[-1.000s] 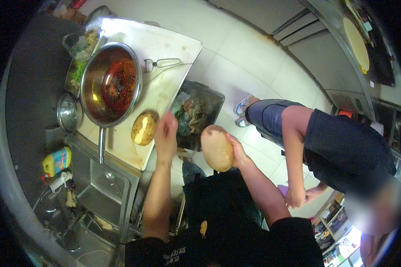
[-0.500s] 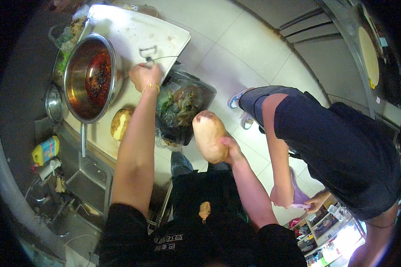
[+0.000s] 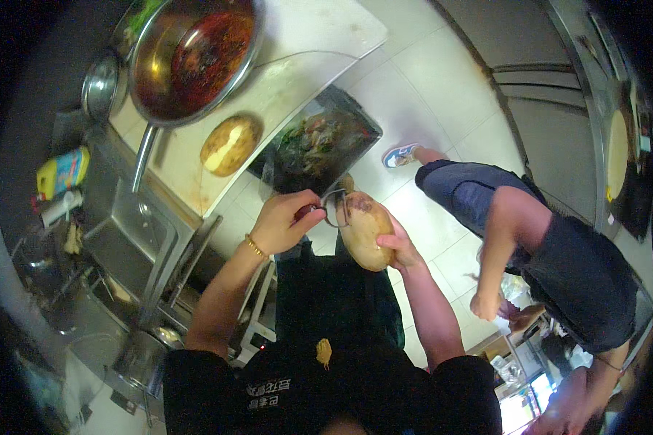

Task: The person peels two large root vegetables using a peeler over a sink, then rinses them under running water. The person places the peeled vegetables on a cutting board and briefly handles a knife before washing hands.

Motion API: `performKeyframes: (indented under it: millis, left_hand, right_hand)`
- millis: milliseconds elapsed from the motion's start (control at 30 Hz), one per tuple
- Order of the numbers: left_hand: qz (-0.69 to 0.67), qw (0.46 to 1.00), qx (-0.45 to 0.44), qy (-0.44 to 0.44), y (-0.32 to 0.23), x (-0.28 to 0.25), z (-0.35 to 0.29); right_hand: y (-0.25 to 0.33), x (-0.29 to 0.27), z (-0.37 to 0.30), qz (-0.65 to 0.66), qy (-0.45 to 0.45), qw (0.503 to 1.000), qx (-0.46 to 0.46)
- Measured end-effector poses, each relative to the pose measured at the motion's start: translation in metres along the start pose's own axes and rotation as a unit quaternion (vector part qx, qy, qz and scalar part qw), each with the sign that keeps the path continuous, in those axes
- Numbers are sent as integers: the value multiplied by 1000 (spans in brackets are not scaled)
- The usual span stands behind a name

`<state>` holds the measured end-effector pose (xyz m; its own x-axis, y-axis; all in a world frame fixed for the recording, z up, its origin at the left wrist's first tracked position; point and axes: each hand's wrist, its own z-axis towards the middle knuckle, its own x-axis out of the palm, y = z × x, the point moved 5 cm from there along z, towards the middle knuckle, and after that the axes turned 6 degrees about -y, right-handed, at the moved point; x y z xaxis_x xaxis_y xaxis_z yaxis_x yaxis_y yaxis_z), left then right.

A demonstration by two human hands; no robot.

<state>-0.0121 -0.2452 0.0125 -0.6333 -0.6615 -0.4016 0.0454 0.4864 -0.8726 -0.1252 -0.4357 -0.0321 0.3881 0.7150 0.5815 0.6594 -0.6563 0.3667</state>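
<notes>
Kitchen, tiled floor (image 3: 450,87), pale worktop (image 3: 305,80) at upper left carrying a metal pan (image 3: 149,83) and a part-peeled potato (image 3: 230,147). Left hand (image 3: 292,219) closed round a peeler (image 3: 332,209); right hand (image 3: 403,245) gripping a big pale tuber (image 3: 370,235) in front of the apron, beside the scrap tub (image 3: 371,132). Step looks like peeling, at the tuber's dark end. Peeler overlaps its edge; contact unclear. Next stroke calls for steady right grip, thumb clear of blade.

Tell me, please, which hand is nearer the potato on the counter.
Left: the left hand is pictured below and right of that potato; the right hand, farther right, grips a pale vegetable.
</notes>
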Motion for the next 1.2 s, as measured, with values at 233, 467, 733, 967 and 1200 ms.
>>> performKeyframes:
  millis: [233,467,733,967,1200]
  left_hand:
    - [140,983,115,30,-10,-17,-1]
    - [214,969,120,-35,-15,-6,-14]
    - [203,965,155,-55,39,23,-5]
    - [290,953,-82,24,133,17,-15]
    - [-216,954,-175,-109,155,76,12]
  right_hand:
    - [-17,19,-1,-21,48,999,16]
    - [-31,20,-3,-24,39,997,58]
    - [-55,1,11,-27,28,996,84]
    - [-40,-34,12,-28,61,997,43]
    - [-107,-120,103,100,53,993,32]
